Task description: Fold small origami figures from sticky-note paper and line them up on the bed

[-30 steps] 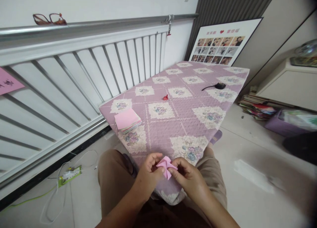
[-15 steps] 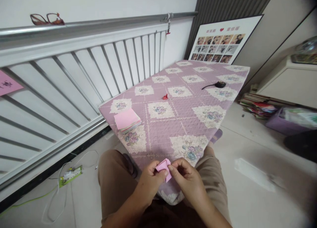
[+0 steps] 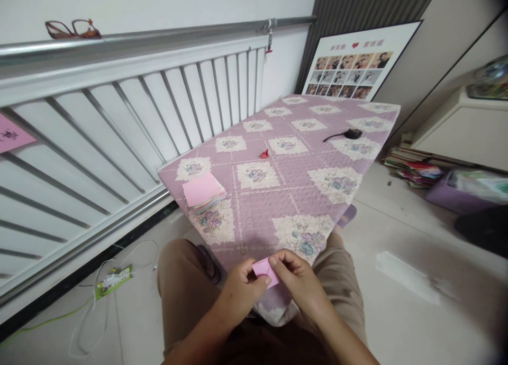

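Observation:
My left hand (image 3: 240, 291) and my right hand (image 3: 296, 280) meet at the near corner of the purple quilted table cover (image 3: 293, 180), both pinching a small folded pink paper (image 3: 265, 270) between fingertips and thumbs. The paper is folded flat and compact. A stack of coloured square papers (image 3: 204, 192) with a pink sheet on top lies on the cover to the left. A small red folded paper piece (image 3: 264, 154) sits farther back near the middle.
A black corded object (image 3: 349, 134) lies at the far right of the cover. White railing (image 3: 119, 121) runs along the left, with glasses (image 3: 71, 29) on top. A photo board (image 3: 351, 63) leans behind. Books (image 3: 413, 172) and a purple bin (image 3: 456, 195) sit on the floor.
The pink paper's spread flaps have been pressed together into a smaller flat shape. Both hands have closed in on it and shifted slightly.

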`<control>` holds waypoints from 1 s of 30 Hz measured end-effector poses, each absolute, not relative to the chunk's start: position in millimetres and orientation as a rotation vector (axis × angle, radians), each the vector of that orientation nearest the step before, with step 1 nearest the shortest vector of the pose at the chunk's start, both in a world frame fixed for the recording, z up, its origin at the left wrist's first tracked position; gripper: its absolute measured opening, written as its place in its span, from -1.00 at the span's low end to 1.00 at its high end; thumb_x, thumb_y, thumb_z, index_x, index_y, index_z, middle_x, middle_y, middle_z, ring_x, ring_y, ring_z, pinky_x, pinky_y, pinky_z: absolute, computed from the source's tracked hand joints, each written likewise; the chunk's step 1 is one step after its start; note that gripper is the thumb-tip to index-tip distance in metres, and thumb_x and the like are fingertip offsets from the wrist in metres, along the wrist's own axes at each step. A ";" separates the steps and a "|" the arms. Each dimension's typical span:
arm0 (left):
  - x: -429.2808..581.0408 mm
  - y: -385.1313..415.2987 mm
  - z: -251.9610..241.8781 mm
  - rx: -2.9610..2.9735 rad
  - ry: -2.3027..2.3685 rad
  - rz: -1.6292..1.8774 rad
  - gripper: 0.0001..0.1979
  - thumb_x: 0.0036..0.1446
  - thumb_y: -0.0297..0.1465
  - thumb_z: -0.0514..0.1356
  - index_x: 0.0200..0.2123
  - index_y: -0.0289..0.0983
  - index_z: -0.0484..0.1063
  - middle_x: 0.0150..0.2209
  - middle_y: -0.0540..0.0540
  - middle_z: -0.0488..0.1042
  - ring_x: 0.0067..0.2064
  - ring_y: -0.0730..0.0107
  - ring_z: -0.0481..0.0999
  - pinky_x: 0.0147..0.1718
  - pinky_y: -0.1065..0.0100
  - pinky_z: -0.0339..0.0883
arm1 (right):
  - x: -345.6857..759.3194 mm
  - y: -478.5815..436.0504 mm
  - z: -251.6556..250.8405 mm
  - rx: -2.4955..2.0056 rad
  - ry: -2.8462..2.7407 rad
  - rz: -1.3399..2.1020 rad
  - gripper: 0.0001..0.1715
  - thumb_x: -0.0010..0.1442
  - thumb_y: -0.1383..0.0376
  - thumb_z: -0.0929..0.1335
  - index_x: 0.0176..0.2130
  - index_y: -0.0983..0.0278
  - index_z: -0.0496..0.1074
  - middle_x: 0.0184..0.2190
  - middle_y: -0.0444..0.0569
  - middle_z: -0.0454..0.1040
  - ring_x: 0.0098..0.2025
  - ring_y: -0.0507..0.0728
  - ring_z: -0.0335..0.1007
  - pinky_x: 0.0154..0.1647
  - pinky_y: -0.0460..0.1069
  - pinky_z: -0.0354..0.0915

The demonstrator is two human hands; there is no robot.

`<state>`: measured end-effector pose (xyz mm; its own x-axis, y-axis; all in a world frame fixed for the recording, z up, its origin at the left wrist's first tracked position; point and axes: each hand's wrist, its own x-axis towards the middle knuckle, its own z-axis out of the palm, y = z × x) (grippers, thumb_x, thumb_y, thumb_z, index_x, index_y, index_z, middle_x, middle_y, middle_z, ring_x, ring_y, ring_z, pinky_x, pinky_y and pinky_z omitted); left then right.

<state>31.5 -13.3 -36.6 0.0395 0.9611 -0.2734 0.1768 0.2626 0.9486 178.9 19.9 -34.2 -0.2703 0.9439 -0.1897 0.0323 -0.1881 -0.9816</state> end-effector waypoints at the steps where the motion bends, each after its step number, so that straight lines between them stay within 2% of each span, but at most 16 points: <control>1: 32.1 -14.0 -36.5 1.146 1.389 0.871 -0.87 0.00 -0.48 0.17 -0.32 -0.31 0.45 -0.43 0.01 0.42 -0.39 0.44 0.33 -0.38 0.46 0.18 | 178.7 20.3 -34.7 -1.220 -1.303 1.537 -0.57 0.10 -0.03 0.35 -0.47 0.27 0.32 -0.56 -0.19 0.25 -0.49 -0.01 0.11 -0.45 -0.10 0.11; 4: 33.4 -15.9 -36.9 1.134 1.379 0.845 -0.77 0.03 -0.49 0.14 -0.22 -0.32 0.49 -0.39 -0.03 0.46 -0.38 0.44 0.36 -0.35 0.44 0.22 | 177.6 21.4 -36.9 -1.233 -1.280 1.506 -0.58 0.10 -0.02 0.36 -0.48 0.27 0.32 -0.57 -0.21 0.21 -0.49 -0.02 0.08 -0.45 -0.10 0.09; 9: 33.1 -17.2 -41.4 1.151 1.388 0.826 -0.77 0.04 -0.47 0.12 -0.22 -0.34 0.50 -0.40 -0.04 0.46 -0.41 0.45 0.34 -0.40 0.44 0.21 | 178.1 24.3 -41.9 -1.240 -1.300 1.545 -0.61 0.10 -0.01 0.36 -0.40 0.27 0.38 -0.53 -0.20 0.25 -0.48 -0.01 0.10 -0.45 -0.10 0.08; 15: 32.6 -17.3 -41.7 1.248 1.453 0.819 -0.88 0.03 -0.44 0.13 -0.41 -0.35 0.45 -0.48 0.00 0.39 -0.45 0.48 0.28 -0.44 0.45 0.14 | 179.7 25.0 -41.9 -1.219 -1.325 1.482 -0.61 0.14 0.01 0.34 -0.47 0.27 0.33 -0.57 -0.22 0.19 -0.49 -0.02 0.05 -0.47 -0.10 0.05; 19: 32.0 -19.5 -44.1 1.371 1.511 0.812 -0.85 0.05 -0.41 0.11 -0.52 -0.33 0.37 -0.52 0.02 0.34 -0.46 0.48 0.26 -0.45 0.44 0.10 | 175.7 23.6 -50.1 -1.225 -1.244 1.487 -0.59 0.13 -0.01 0.34 -0.49 0.25 0.28 -0.59 -0.23 0.18 -0.51 -0.02 0.04 -0.48 -0.11 0.05; 22: 31.8 -20.9 -55.9 1.376 1.483 0.789 -0.86 0.06 -0.42 0.10 -0.49 -0.32 0.38 -0.49 0.02 0.36 -0.43 0.45 0.30 -0.42 0.44 0.12 | 174.0 26.4 -62.3 -1.257 -1.171 1.569 -0.58 0.11 -0.03 0.32 -0.48 0.24 0.26 -0.61 -0.25 0.17 -0.55 -0.03 0.03 -0.51 -0.11 0.05; 26: 28.4 -22.7 -79.3 1.207 1.482 0.660 -0.87 0.06 -0.45 0.07 -0.46 -0.32 0.39 -0.54 0.04 0.33 -0.48 0.46 0.31 -0.47 0.44 0.14 | 179.5 37.3 -75.7 -1.320 -1.452 1.546 -0.65 0.12 0.06 0.30 -0.50 0.26 0.29 -0.58 -0.20 0.25 -0.51 -0.01 0.13 -0.48 -0.09 0.11; 30: 16.2 -19.4 -89.9 1.295 1.538 0.698 -0.84 0.07 -0.46 0.10 -0.26 -0.28 0.43 -0.39 0.01 0.44 -0.36 0.41 0.40 -0.35 0.41 0.22 | 184.1 48.1 -83.5 -1.395 -1.824 1.331 -0.72 0.16 0.16 0.24 -0.49 0.26 0.33 -0.55 -0.16 0.33 -0.47 0.03 0.25 -0.43 -0.08 0.18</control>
